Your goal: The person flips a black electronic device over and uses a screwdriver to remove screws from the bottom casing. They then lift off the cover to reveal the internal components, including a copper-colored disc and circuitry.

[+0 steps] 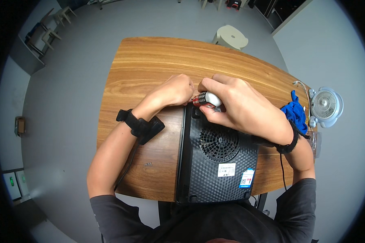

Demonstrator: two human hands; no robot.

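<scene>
A black appliance that looks like an induction cooker (207, 184) lies bottom up on the wooden table, with a round fan grille, small feet and stickers showing. My right hand (241, 103) is closed round a screwdriver with a white, black and red handle (211, 99), at the appliance's far left corner. My left hand (176, 90) is curled just left of the handle, its fingers bent together by that corner. What its fingers hold, if anything, is hidden, and so is the screwdriver's tip. A few small screws (149, 164) lie on the table left of the appliance.
The wooden table (162, 56) has a crumpled blue cloth (295, 112) on its right side. A small white fan (324, 103) stands at the right edge beside a cable. Beyond the far edge is a pale plastic stool (230, 37). Black straps with devices circle both wrists.
</scene>
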